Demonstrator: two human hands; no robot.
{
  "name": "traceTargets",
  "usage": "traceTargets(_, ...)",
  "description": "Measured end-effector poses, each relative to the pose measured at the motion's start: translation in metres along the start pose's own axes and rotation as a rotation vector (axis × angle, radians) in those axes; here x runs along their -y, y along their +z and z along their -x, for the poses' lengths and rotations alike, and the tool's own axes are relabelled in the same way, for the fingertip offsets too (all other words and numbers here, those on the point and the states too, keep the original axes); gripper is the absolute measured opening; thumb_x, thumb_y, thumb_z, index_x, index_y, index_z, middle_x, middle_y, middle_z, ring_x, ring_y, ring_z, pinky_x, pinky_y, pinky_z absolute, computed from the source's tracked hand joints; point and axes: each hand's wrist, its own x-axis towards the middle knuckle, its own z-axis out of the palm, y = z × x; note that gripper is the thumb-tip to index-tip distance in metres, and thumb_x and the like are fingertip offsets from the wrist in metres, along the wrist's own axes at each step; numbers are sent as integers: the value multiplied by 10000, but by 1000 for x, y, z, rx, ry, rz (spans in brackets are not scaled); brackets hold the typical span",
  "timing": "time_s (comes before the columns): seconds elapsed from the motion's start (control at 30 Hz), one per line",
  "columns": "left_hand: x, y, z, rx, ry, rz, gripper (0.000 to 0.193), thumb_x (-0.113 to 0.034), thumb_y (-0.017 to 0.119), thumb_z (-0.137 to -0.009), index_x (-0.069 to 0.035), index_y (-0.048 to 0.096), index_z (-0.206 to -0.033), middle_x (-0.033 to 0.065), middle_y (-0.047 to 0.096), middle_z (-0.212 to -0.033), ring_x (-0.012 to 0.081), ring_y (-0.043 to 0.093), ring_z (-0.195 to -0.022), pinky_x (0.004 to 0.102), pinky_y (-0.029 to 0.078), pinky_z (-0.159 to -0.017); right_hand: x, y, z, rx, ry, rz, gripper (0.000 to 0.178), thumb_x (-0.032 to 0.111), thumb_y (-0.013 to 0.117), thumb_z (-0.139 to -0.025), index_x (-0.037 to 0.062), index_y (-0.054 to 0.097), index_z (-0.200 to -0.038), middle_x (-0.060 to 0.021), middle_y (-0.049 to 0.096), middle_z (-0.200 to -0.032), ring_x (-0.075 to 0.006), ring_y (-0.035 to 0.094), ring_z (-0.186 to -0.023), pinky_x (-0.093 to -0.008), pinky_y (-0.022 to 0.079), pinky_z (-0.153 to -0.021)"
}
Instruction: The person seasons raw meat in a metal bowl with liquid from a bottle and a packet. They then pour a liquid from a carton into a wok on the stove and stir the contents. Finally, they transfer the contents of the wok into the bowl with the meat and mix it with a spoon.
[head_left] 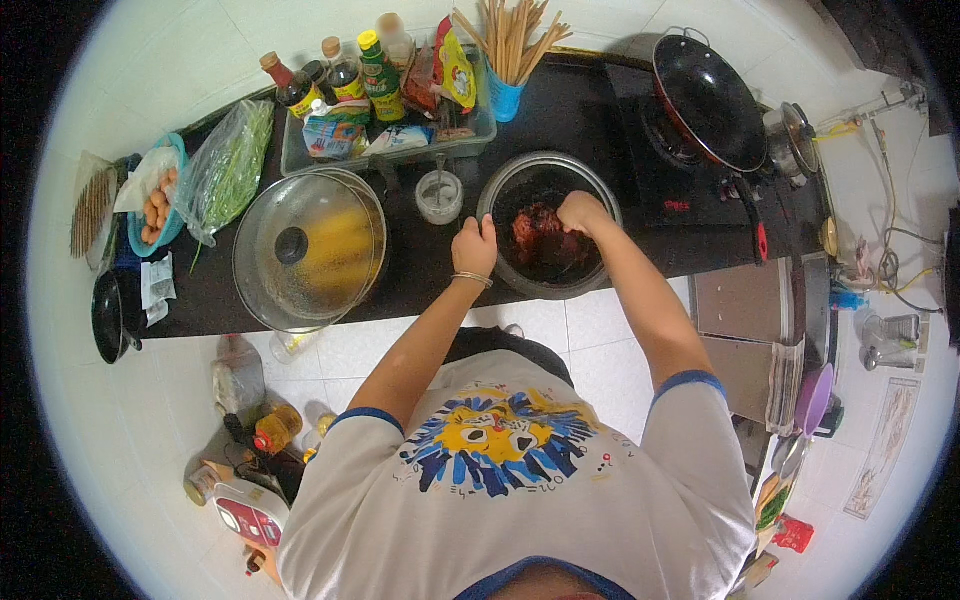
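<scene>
A round dark metal pot [550, 292] stands near the counter's front edge, with dark red, glossy food [538, 232] inside that looks like marinated meat. My left hand [475, 247] is closed at the pot's left rim, its thumb raised along the edge. Reaching into the pot from the right, my right hand [585, 213] is curled into a fist against the food. Its fingertips are hidden, so what they grip does not show. Just left of the pot sits a small glass jar [439, 197] with a spoon in it.
Left of the jar is a large pan with a glass lid [310, 249] over yellow food. Behind stands a bin [390, 152] of bottles and packets. A wok [708, 103] rests on the stove at right. Bagged greens [228, 170] and a basket of eggs [157, 208] lie far left.
</scene>
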Motion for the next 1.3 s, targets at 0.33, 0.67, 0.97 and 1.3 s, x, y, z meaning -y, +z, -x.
traceTargets(0.33,7,6,2,3,-22,-4,427,-352,440,-911,21,506,-714,229,526,-612,401,535,-590,461,421,-550,57,-18,38,-306,-23,98,133,84,573,-790,-3,674,-798,-191,652,-866,-301,652,-790,-394,537,-667)
traceTargets(0.67,5,9,8,-57,-51,1,429,-347,439,-911,26,487,-705,246,528,-623,425,538,-615,480,419,-561,26,-31,92,-507,-184,416,239,269,636,-753,36,680,-776,-155,664,-818,-276,664,-774,-361,537,-663)
traceTargets(0.97,0,9,11,-72,-62,-12,432,-348,426,-916,23,484,-703,244,525,-625,421,537,-618,481,416,-562,35,40,83,-463,-325,519,164,114,536,-751,63,691,-762,-118,669,-759,-265,668,-697,-362,543,-605)
traceTargets(1.3,8,15,11,-81,-44,-12,412,-330,458,-897,25,500,-693,273,555,-645,442,560,-634,498,436,-582,45,44,98,-511,-591,494,126,117,532,-728,43,624,-686,-151,645,-695,-260,653,-612,-351,519,-529)
